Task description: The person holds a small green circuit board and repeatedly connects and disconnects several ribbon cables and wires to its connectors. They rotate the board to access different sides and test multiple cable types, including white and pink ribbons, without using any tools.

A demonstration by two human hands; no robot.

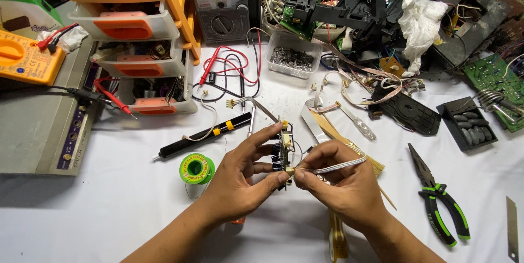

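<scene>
Over the white table [109, 208], your left hand [240, 178] pinches a small board [284, 151] edge-on, blue capacitors showing; your right hand [341, 178] grips its white ribbon cable [341, 164]. Behind, a clear tub [295, 55] holds metal bits.

Bright, even light falls from overhead onto the white cloth-covered table [82, 208], nearly washing it out at lower left. Soft shadows gather beneath the forearms. Focus is sharp mid-frame; edges bend slightly at the upper corners.

Both forearms bare, no sleeves in view. Left hand [240, 178] and right hand [341, 184]: no rings, watch or gloves. Nails short.
</scene>
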